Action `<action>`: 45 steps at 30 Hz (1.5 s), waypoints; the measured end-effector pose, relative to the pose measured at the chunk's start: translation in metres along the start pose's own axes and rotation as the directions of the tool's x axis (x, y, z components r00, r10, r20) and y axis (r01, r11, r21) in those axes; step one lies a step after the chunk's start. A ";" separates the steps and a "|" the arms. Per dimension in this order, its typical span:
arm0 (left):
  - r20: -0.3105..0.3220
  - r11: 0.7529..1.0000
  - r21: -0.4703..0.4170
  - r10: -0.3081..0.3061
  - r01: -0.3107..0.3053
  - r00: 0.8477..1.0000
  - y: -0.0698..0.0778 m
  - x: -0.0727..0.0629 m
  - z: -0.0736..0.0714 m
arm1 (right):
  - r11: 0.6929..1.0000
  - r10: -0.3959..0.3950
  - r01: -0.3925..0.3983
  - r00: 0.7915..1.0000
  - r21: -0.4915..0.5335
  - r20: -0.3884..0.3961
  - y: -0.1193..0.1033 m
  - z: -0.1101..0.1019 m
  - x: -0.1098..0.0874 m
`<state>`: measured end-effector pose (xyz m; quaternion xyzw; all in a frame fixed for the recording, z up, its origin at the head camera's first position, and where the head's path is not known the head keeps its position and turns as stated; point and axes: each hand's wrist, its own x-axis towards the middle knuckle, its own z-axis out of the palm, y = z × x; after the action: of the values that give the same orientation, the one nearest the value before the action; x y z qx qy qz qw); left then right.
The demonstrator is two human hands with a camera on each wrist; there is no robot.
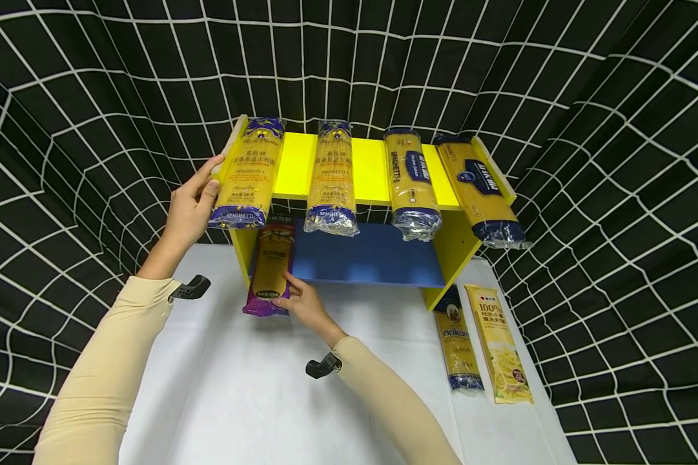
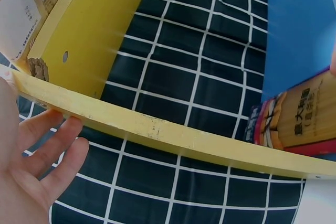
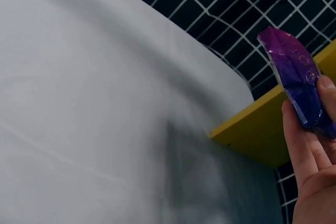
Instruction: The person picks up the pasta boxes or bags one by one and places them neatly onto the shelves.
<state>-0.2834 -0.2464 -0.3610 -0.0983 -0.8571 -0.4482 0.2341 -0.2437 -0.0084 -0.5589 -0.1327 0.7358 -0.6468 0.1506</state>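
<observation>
My right hand (image 1: 308, 307) pinches the near end of a purple-edged spaghetti pack (image 1: 272, 261) between thumb and fingers. That pack lies at the left end of the blue lower shelf (image 1: 360, 255), its purple end jutting past the front edge. In the right wrist view the purple-blue wrapper end (image 3: 294, 72) sits between thumb and fingers. My left hand (image 1: 190, 210) grips the upper left side of the yellow rack (image 1: 244, 252), thumb beside a blue-ended spaghetti pack (image 1: 248, 171). The left wrist view shows its fingers (image 2: 58, 140) beneath the rack's yellow edge (image 2: 157, 127).
Three more spaghetti packs lie along the yellow top shelf (image 1: 369, 168), their ends overhanging its front. On the white tabletop (image 1: 325, 400), to the right, are an ankara pack (image 1: 459, 352) and a pale yellow noodle pack (image 1: 500, 349). Black curtains with a white grid (image 1: 349, 58) surround the table.
</observation>
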 end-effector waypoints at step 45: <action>0.004 1.000 -0.011 -0.011 0.011 1.000 0.000 -0.001 0.001 | 0.997 -0.011 0.014 0.998 -0.070 0.054 0.000 -0.127 -0.051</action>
<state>-0.2831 -0.2456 -0.3615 -0.0956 -0.8556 -0.4540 0.2296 -0.2471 0.1273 -0.5417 -0.1600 0.7530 -0.6175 0.1615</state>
